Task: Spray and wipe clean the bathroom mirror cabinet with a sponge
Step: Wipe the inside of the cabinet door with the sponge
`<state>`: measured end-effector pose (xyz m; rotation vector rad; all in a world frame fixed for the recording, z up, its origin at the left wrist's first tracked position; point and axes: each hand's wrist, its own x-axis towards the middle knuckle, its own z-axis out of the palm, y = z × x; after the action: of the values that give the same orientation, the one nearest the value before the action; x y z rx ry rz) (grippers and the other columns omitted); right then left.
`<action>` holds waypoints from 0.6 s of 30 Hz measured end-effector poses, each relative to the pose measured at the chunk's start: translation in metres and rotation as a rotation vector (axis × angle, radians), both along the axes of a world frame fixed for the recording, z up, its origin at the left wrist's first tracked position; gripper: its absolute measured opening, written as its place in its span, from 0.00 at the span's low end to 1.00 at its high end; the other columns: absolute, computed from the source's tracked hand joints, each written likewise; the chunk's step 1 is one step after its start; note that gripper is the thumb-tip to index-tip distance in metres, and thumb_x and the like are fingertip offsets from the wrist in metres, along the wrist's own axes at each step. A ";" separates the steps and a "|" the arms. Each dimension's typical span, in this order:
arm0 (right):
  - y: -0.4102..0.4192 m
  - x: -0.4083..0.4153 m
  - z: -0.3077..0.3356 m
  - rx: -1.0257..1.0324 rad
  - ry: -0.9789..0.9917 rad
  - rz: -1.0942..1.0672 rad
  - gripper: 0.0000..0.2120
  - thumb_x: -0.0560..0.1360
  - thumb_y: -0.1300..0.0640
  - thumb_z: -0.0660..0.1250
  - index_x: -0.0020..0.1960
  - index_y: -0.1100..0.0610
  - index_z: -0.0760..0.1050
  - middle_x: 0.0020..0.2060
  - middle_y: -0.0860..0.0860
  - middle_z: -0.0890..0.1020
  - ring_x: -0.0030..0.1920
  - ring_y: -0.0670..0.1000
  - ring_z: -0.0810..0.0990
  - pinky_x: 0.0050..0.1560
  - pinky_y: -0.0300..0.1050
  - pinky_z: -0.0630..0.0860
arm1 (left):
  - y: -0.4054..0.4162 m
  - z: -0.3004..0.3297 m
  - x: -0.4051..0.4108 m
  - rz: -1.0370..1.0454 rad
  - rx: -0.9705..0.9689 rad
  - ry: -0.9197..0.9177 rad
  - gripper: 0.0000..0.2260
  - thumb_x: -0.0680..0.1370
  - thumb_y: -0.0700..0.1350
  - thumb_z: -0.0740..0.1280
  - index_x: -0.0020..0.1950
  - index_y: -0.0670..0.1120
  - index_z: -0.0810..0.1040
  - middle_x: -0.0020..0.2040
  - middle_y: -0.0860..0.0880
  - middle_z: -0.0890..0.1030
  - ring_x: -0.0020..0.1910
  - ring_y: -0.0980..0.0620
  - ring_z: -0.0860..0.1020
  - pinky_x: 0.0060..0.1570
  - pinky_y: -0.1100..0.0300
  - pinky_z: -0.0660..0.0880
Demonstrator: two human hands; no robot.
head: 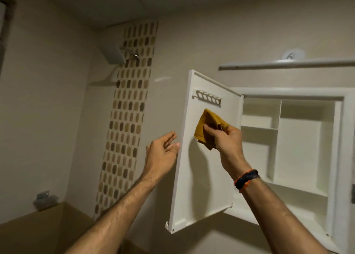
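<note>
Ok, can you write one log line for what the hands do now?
right hand: holds cloth on door | left hand: open at door edge

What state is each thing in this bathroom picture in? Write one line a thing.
cabinet door: swung open, inner side showing.
cabinet: open, shelves bare where visible.
yellow cloth: folded, pressed on the door.
right hand: grips the cloth.
left hand: open, at the door's edge.
</note>
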<state>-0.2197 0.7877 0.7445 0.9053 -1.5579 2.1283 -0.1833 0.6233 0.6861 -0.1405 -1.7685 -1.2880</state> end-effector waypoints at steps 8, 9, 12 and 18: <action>-0.019 0.020 0.072 0.216 0.458 -0.589 0.18 0.70 0.64 0.72 0.55 0.45 0.83 0.44 0.40 0.86 0.40 0.43 0.85 0.40 0.46 0.84 | -0.003 0.023 -0.015 -0.205 0.035 0.095 0.21 0.76 0.41 0.72 0.69 0.46 0.75 0.58 0.59 0.79 0.46 0.76 0.75 0.47 0.77 0.73; -0.022 0.021 0.080 0.242 0.528 -0.673 0.19 0.70 0.64 0.72 0.57 0.47 0.83 0.47 0.42 0.86 0.42 0.42 0.85 0.44 0.44 0.84 | -0.003 0.024 -0.017 -0.226 0.046 0.104 0.20 0.76 0.40 0.72 0.68 0.46 0.76 0.57 0.60 0.79 0.45 0.76 0.76 0.48 0.75 0.74; -0.029 0.026 0.098 0.366 0.808 -0.911 0.23 0.68 0.68 0.68 0.59 0.50 0.82 0.51 0.49 0.86 0.47 0.47 0.85 0.49 0.46 0.82 | -0.002 0.025 -0.020 -0.288 0.070 0.118 0.18 0.77 0.39 0.71 0.66 0.48 0.78 0.55 0.60 0.82 0.49 0.69 0.79 0.52 0.68 0.78; -0.051 0.015 0.122 0.677 1.190 -1.245 0.14 0.71 0.67 0.70 0.53 0.55 0.85 0.51 0.52 0.86 0.51 0.57 0.84 0.43 0.48 0.81 | -0.008 0.020 -0.030 -0.363 0.083 0.144 0.17 0.76 0.37 0.71 0.64 0.50 0.79 0.51 0.63 0.84 0.52 0.65 0.81 0.51 0.70 0.77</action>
<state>-0.2048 0.7371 0.8666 0.7445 -1.4086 0.0734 -0.2128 0.6148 0.7060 -0.5138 -1.6099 -1.5631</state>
